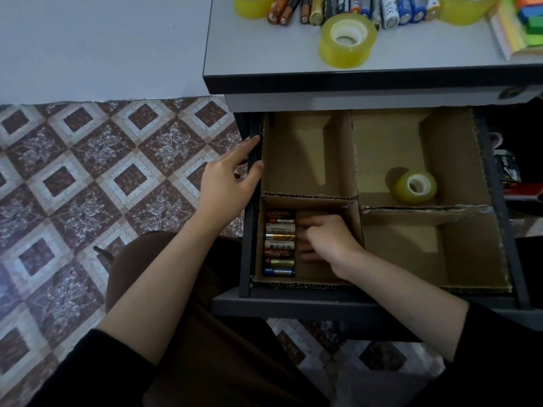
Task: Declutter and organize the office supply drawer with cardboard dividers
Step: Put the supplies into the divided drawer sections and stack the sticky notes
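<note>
The open drawer (496,201) holds cardboard dividers (349,160) that split it into compartments. In the near left compartment several batteries (279,242) lie in a neat column. My right hand (326,239) is down in that compartment, its curled fingers pressing against the batteries' ends. My left hand (226,183) rests on the drawer's left edge, thumb over the rim, fingers relaxed. One yellow tape roll (415,185) lies in the far right compartment. The far left and near right compartments hold nothing.
On the desk top (264,51) above lie several more batteries (352,8), three yellow tape rolls (348,39) and a stack of coloured sticky notes (520,24) at the right. Patterned floor tiles (88,171) spread to the left. My lap is below the drawer.
</note>
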A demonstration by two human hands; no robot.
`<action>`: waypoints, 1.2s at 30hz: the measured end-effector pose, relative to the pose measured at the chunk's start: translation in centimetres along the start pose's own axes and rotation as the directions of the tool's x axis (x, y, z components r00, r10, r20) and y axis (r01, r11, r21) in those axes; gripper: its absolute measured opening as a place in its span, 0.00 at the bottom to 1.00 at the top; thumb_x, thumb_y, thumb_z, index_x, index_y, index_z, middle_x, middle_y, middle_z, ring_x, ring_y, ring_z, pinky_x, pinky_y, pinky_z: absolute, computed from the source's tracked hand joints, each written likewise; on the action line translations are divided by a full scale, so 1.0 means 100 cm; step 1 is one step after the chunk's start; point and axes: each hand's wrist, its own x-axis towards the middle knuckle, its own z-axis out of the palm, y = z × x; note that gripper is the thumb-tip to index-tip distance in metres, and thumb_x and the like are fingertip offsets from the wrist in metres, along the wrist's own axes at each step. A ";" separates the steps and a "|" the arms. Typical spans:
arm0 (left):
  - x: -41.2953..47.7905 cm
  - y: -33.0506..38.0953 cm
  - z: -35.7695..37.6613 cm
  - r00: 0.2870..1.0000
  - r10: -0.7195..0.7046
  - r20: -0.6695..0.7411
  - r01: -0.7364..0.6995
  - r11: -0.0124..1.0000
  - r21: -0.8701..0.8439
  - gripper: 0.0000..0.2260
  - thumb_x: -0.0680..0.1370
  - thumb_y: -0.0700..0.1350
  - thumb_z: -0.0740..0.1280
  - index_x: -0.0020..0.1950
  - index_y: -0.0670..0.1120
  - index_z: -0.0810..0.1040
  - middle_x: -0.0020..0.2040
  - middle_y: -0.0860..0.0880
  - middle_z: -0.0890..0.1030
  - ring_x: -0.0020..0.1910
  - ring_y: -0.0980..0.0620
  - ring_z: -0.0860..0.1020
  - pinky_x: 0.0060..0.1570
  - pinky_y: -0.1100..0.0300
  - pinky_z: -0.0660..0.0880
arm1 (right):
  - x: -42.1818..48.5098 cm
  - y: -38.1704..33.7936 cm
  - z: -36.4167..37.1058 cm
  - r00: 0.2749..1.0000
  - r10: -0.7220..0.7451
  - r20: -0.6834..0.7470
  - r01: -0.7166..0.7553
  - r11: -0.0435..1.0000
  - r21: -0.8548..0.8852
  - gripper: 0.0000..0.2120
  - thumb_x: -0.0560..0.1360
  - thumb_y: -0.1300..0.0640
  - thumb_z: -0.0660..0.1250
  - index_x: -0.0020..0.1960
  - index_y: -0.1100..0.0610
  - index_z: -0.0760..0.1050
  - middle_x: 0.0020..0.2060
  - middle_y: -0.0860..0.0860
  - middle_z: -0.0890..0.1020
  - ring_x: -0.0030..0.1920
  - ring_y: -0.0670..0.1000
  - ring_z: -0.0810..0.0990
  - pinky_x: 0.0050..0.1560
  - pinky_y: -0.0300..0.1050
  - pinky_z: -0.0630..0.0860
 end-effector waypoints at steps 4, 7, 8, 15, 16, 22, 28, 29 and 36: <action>0.001 -0.001 0.000 1.000 0.013 -0.001 -0.013 1.000 0.009 0.18 0.78 0.46 0.64 0.69 0.51 0.71 0.66 0.51 0.75 0.54 0.61 0.75 0.52 0.66 0.74 | -0.004 0.000 -0.007 0.994 0.040 0.103 -0.040 0.999 -0.004 0.15 0.80 0.66 0.54 0.64 0.60 0.71 0.53 0.58 0.79 0.53 0.57 0.79 0.46 0.46 0.79; 0.000 -0.002 -0.001 0.999 0.042 0.019 -0.043 0.997 0.061 0.19 0.79 0.48 0.63 0.70 0.50 0.70 0.67 0.49 0.73 0.53 0.56 0.78 0.53 0.61 0.76 | -0.005 0.000 -0.006 0.992 0.040 0.121 -0.039 0.999 -0.015 0.15 0.80 0.66 0.55 0.65 0.60 0.71 0.51 0.57 0.79 0.50 0.55 0.79 0.45 0.45 0.78; -0.001 -0.001 0.000 0.998 0.062 0.031 -0.065 0.992 0.108 0.20 0.79 0.50 0.62 0.70 0.50 0.69 0.68 0.49 0.73 0.50 0.53 0.80 0.52 0.60 0.77 | -0.006 -0.001 -0.007 0.991 0.046 0.128 -0.043 0.999 -0.024 0.15 0.80 0.65 0.55 0.65 0.60 0.71 0.52 0.57 0.79 0.50 0.55 0.79 0.44 0.45 0.78; -0.006 0.006 0.003 0.993 0.105 0.046 -0.114 0.947 0.299 0.20 0.81 0.47 0.59 0.72 0.46 0.65 0.70 0.45 0.70 0.57 0.45 0.77 0.52 0.57 0.72 | -0.024 -0.005 -0.021 0.970 -0.115 0.214 0.147 0.979 -0.141 0.16 0.78 0.62 0.62 0.65 0.56 0.72 0.57 0.54 0.78 0.52 0.53 0.79 0.47 0.43 0.78; -0.007 0.007 0.004 0.993 0.109 0.047 -0.119 0.939 0.323 0.20 0.81 0.47 0.59 0.72 0.45 0.65 0.70 0.43 0.70 0.59 0.44 0.76 0.54 0.55 0.72 | -0.028 -0.005 -0.023 0.965 -0.161 0.208 0.195 0.969 -0.155 0.15 0.78 0.61 0.63 0.64 0.56 0.74 0.56 0.53 0.78 0.51 0.52 0.80 0.48 0.43 0.78; -0.023 0.011 -0.001 0.986 0.092 0.137 -0.140 0.906 0.399 0.22 0.81 0.47 0.58 0.73 0.42 0.62 0.69 0.40 0.69 0.64 0.41 0.72 0.58 0.49 0.73 | -0.053 -0.006 -0.033 0.903 -0.389 0.183 0.427 0.862 -0.273 0.06 0.77 0.57 0.65 0.49 0.51 0.81 0.46 0.53 0.84 0.45 0.52 0.82 0.45 0.41 0.78; -0.050 0.027 -0.012 0.985 -0.007 0.175 -0.069 0.902 0.426 0.23 0.80 0.49 0.59 0.74 0.47 0.61 0.73 0.47 0.64 0.70 0.48 0.65 0.64 0.56 0.66 | -0.074 -0.021 -0.059 0.854 -0.480 0.200 0.519 0.813 -0.264 0.06 0.76 0.60 0.65 0.45 0.52 0.80 0.42 0.50 0.82 0.38 0.48 0.81 0.44 0.44 0.79; -0.051 0.032 -0.015 0.985 -0.001 0.170 -0.072 0.901 0.428 0.22 0.80 0.49 0.60 0.73 0.47 0.63 0.73 0.47 0.64 0.71 0.49 0.65 0.65 0.57 0.65 | -0.076 -0.026 -0.064 0.848 -0.494 0.191 0.529 0.804 -0.270 0.06 0.76 0.61 0.66 0.45 0.53 0.80 0.42 0.51 0.82 0.38 0.48 0.81 0.43 0.43 0.79; -0.026 0.079 -0.043 0.989 0.139 0.049 -0.147 0.921 0.362 0.15 0.78 0.44 0.64 0.64 0.46 0.75 0.65 0.50 0.74 0.64 0.52 0.71 0.63 0.61 0.65 | -0.082 -0.075 -0.105 0.735 -0.673 0.087 0.644 0.651 -0.403 0.04 0.74 0.62 0.69 0.46 0.56 0.82 0.35 0.50 0.82 0.34 0.47 0.80 0.39 0.40 0.78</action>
